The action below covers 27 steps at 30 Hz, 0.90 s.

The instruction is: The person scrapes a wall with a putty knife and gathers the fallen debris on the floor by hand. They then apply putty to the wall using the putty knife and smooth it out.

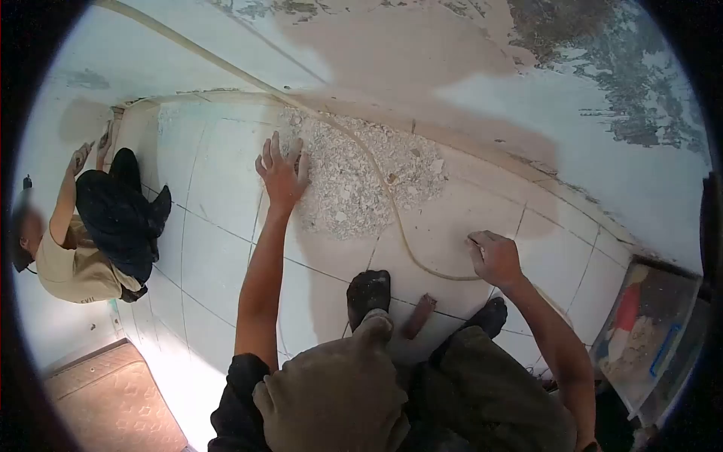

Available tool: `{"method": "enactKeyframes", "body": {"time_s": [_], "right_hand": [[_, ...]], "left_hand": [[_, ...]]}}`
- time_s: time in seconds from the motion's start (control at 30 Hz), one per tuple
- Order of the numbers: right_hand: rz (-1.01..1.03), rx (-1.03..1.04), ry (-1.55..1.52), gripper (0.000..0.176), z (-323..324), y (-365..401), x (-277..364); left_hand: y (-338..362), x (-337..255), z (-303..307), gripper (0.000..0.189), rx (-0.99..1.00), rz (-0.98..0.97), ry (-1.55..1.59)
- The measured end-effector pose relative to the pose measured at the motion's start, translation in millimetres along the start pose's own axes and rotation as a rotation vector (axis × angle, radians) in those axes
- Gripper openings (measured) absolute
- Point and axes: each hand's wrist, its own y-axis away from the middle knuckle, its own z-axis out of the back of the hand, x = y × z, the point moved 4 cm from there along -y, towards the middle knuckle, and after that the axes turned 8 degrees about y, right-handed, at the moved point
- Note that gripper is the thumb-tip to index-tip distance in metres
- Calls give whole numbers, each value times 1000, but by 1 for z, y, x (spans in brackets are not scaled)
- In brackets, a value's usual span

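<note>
My left hand (283,175) is open, fingers spread and dusted white, at the left edge of a heap of pale plaster chips (346,177) on the tiled floor. On the other side, my right hand (497,260) has its fingers curled together. A small dark edge shows at its fingertips, too little to name. A pale hose (376,169) crosses over the chips and passes just below my right hand; contact between them cannot be told. Between my feet lies a reddish-brown block (419,316).
Scraped, patchy wall (633,83) rises beyond the heap. At the right stands a clear plastic bin (644,331) with a red item inside. Another person (94,226) squats at the left, hands near the wall. A brown patterned mat (120,399) lies lower left.
</note>
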Motion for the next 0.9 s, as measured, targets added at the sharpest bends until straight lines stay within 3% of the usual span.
{"method": "enactKeyframes", "body": {"time_s": [0.2, 0.37, 0.5, 0.67, 0.9], "right_hand": [[-2, 20, -13, 18, 2, -4, -1], [-5, -29, -34, 18, 2, -4, 0], [8, 9, -6, 18, 0, -5, 1], [52, -3, 8, 17, -1, -6, 4], [71, 33, 39, 19, -5, -5, 3]], "left_hand": [[-30, -13, -12, 40, -52, -72, -4], [-50, -13, -19, 40, 52, 45, -44], [-27, -15, -4, 40, 64, 77, -30], [-7, -17, 20, 42, -101, 33, -1], [18, -43, 11, 44, -75, 67, -73]]}}
